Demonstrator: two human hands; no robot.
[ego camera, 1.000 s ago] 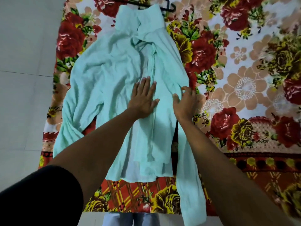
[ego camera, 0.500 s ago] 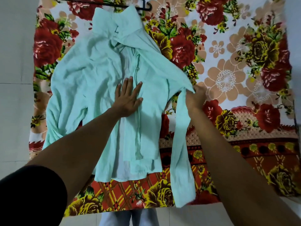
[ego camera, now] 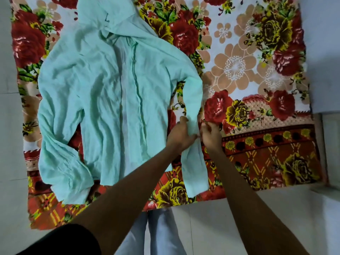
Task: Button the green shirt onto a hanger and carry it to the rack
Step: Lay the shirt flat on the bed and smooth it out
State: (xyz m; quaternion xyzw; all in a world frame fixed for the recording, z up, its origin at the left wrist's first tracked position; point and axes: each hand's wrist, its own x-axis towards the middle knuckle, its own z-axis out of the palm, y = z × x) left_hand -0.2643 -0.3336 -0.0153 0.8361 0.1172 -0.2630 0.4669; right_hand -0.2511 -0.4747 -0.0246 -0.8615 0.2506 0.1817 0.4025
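On the floral blanket, spread over a pale tiled floor: one green shirt, laid flat, front side up, collar toward the far edge of the blanket, front placket running down the middle with its two edges lying side by side. Fabric creased throughout. One sleeve lies along the left side of the body, cuff folded near the hem. The other sleeve runs down the right side, apart from the body, cuff near the blanket's near edge.

Left hand: fingers curled, gripping the right-side sleeve at its middle from the inner side. Right hand: fingers curled, pinching the same sleeve from the outer side, just beside the left hand. Both forearms reach in from the lower edge of the view.

Blanket: red, yellow and tan flowers on a white and red ground.

Person: dark short sleeve on the left arm, light trousers visible below, standing at the blanket's near edge.
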